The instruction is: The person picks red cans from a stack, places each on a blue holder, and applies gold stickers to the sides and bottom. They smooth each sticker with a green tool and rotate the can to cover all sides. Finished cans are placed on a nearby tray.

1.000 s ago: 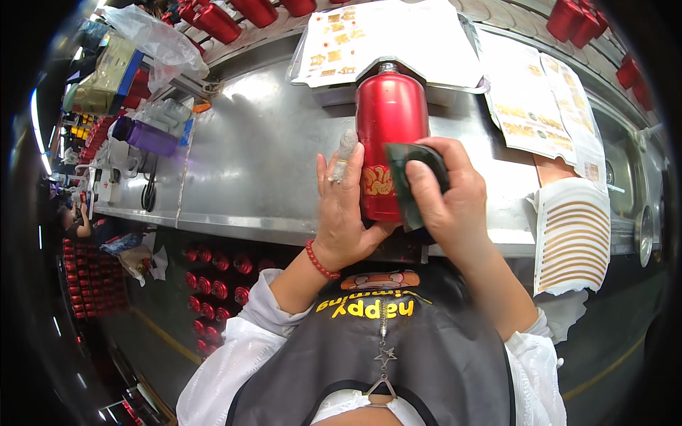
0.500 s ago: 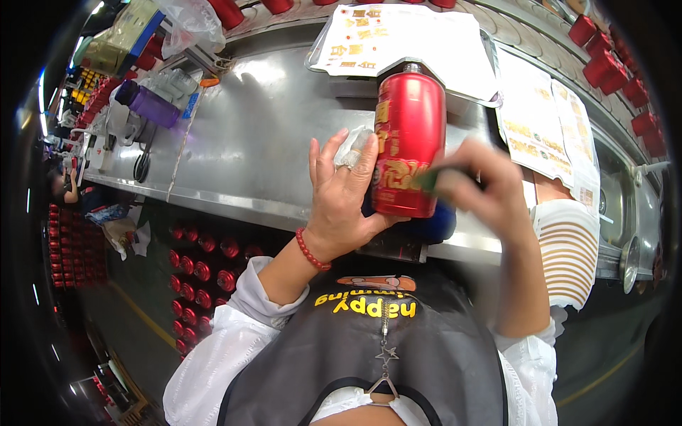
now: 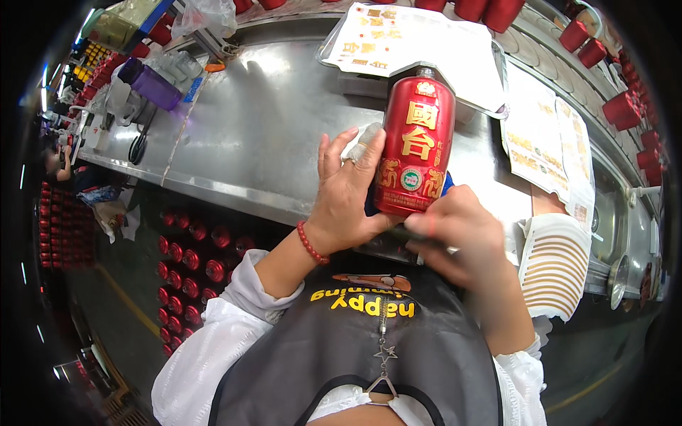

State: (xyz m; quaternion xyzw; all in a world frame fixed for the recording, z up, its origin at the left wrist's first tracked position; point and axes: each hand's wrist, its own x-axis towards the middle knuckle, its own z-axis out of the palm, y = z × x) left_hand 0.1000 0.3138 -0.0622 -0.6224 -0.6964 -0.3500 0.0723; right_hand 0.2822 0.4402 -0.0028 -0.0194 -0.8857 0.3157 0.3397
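A glossy red bottle [image 3: 419,153] with gold characters and patterns lies tilted, its open neck pointing away from me. My left hand [image 3: 348,177] grips its lower left side, with the thumb against the base. A pale wrapping [image 3: 364,140] covers one finger of that hand. My right hand [image 3: 465,231] is beside the bottle's lower right corner, its fingers drawn together and blurred by motion. What they pinch is too smeared to name. Part of a blue support [image 3: 447,186] shows under the bottle.
Sheets of gold-printed labels [image 3: 412,35] lie on a tray behind the bottle, with more sheets [image 3: 536,135] at the right. White curved strips [image 3: 554,266] hang over the table's edge. A purple bottle [image 3: 153,85] stands far left on the metal table [image 3: 249,135]. Several red bottles [image 3: 188,266] stand below.
The bottle has turned so its large gold characters face up. My right hand has moved down from the bottle's right side to beside its base; the dark green thing seen in it earlier is now indistinct.
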